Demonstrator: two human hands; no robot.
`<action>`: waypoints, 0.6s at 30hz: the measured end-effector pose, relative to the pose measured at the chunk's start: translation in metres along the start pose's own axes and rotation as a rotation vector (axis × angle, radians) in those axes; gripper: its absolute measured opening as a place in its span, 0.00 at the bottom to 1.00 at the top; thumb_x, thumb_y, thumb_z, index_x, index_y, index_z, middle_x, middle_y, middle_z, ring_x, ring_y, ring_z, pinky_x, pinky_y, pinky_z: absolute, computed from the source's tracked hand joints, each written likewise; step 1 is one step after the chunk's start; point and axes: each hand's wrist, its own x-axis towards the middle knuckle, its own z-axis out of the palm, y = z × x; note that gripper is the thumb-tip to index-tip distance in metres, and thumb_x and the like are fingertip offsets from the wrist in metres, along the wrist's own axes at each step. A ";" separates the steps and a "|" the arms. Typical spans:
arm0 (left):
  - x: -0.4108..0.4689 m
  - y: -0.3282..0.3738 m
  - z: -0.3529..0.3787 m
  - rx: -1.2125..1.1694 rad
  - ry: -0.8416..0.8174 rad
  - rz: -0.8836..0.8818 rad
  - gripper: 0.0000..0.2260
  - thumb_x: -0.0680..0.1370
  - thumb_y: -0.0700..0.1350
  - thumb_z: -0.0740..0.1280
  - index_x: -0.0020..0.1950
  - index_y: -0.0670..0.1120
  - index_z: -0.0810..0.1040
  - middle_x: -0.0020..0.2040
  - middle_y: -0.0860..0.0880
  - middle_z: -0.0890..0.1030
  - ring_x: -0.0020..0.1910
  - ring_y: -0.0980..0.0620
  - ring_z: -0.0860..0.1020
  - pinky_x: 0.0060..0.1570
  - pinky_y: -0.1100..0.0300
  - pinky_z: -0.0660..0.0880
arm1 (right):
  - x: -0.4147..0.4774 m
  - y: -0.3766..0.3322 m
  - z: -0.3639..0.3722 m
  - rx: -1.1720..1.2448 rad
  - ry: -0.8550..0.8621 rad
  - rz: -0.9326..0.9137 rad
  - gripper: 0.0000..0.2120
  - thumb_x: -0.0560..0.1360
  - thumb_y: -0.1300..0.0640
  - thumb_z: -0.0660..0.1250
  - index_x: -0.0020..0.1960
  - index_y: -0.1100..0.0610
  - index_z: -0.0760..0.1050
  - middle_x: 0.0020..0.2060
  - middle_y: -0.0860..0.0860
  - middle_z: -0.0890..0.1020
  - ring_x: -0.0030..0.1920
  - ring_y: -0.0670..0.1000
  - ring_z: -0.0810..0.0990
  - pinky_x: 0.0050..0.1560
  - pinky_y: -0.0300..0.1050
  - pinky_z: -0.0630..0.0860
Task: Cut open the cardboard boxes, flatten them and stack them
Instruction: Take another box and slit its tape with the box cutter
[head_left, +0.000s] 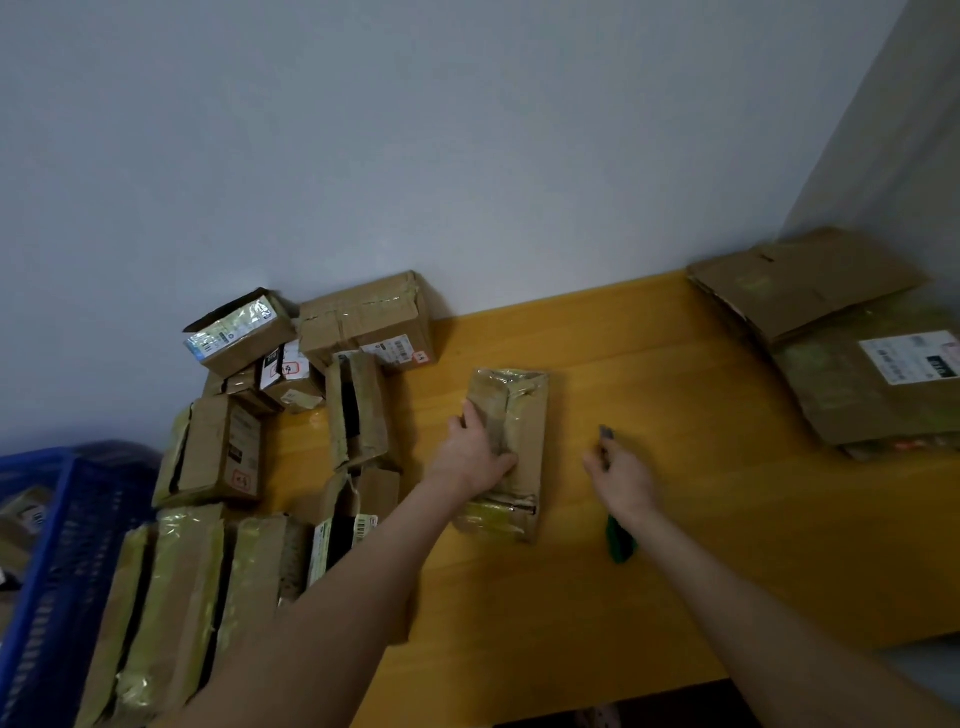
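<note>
**Inspector:** At mid-table, on the yellow table (649, 364), one small cardboard box (506, 452) lies flat on its broad face, set apart from the rest. State the hands.

**Assistant:** The left hand (475, 454) is pressed down on the box's left side, palm flat, fingers spread over its top, pinning it rather than gripping it. The right hand (621, 478) is just beside the box on its right, not touching it, closed around a green-handled cutter (618, 535); the grey tip shows above the knuckles and points away from the person.

**Inspector:** Step in hand?

**Assistant:** By my judgement, the cutting of this box is about to start. No blade is on the cardboard yet.

**Inspector:** What does the next move require?

**Assistant:** The tip must come across to a taped seam, and the holding hand should sit clear of the cutting line.

**Inspector:** Condition of the box?

**Assistant:** Brown, long and shallow, heavily wrapped in glossy yellowish tape, creased at both ends. It appears sealed; I cannot tell which seam is weakest.

**Inspector:** Remaining stock?

**Assistant:** A cluster of uncut boxes (358, 332) stands at the left against the wall, some with labels. A pile of flattened cardboard (810, 291) lies at the far right, well apart. A blue crate (62, 545) sits off the table's left edge.
</note>
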 end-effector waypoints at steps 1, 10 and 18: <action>-0.002 0.002 0.001 -0.006 0.000 -0.002 0.47 0.75 0.56 0.69 0.78 0.44 0.37 0.75 0.40 0.58 0.69 0.39 0.68 0.65 0.46 0.70 | -0.001 -0.012 -0.001 0.032 -0.014 -0.058 0.28 0.80 0.42 0.57 0.74 0.56 0.64 0.63 0.55 0.77 0.59 0.57 0.77 0.55 0.52 0.76; -0.009 0.009 0.011 0.125 0.063 -0.004 0.47 0.75 0.56 0.70 0.79 0.41 0.42 0.71 0.41 0.63 0.65 0.40 0.71 0.57 0.49 0.73 | -0.011 -0.067 0.006 -0.066 -0.105 -0.030 0.11 0.76 0.51 0.67 0.39 0.57 0.75 0.32 0.50 0.79 0.29 0.50 0.78 0.29 0.41 0.74; -0.004 0.026 0.016 0.427 0.158 -0.057 0.43 0.76 0.54 0.69 0.77 0.35 0.47 0.70 0.40 0.67 0.58 0.45 0.78 0.37 0.58 0.71 | -0.008 -0.054 0.014 -0.188 0.052 -0.080 0.15 0.76 0.56 0.65 0.32 0.55 0.68 0.28 0.48 0.72 0.26 0.46 0.69 0.22 0.37 0.60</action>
